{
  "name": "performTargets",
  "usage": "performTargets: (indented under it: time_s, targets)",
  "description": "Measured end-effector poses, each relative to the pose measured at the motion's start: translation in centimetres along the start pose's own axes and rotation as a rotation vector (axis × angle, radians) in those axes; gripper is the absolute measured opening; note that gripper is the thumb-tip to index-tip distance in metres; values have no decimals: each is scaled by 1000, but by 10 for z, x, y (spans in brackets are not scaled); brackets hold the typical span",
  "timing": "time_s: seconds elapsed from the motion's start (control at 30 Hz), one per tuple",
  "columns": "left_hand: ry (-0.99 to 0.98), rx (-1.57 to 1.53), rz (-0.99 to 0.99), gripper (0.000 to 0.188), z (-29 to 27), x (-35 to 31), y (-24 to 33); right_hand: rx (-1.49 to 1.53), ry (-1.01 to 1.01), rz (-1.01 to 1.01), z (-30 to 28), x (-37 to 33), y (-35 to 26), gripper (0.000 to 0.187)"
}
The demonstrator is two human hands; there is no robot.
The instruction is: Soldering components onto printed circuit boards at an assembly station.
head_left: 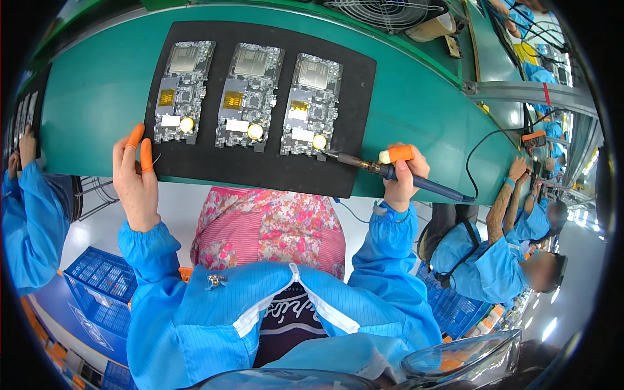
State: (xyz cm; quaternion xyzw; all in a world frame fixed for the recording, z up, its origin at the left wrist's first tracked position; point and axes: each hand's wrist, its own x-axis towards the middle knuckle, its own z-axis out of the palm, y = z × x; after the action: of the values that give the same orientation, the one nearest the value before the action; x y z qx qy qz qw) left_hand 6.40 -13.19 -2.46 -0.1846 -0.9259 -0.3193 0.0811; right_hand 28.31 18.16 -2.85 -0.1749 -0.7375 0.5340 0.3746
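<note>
Bright light, fisheye-bent edges, black corners.

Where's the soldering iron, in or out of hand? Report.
In hand: the right hand grips the soldering iron, its tip near the rightmost circuit board.

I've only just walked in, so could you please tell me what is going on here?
The person's right hand holds a soldering iron, its tip by the lower right corner of the rightmost circuit board. That board lies in a row with two others on a black mat. The left hand is at the mat's left edge; I can't tell whether it grips the thin strand there.
</note>
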Motion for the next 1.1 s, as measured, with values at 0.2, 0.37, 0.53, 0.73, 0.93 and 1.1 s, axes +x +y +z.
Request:
performTargets:
  time_s: [0.2,0.37,0.53,0.73,0.93,1.1]
  targets:
    - [-3,-67,-65,30,-7,1,3,122,140,27,-12,-4,1,29]
    - [-206,-392,-281,42,-22,-6,-8,140,141,13,-27,-12,7,24]
    - [-432,-893,-443,48,-25,-4,-5,272,152,-38,-35,-11,7,29]
    - [-529,-883,-246,46,-1,-10,36,377,587,-97,-33,4,8,31]
    - [-589,-829,-3,45,56,-30,101,298,684,-124,-42,20,-37,18]
    - [-667,-752,189,49,105,-48,172,295,725,-222,-69,22,-49,14]
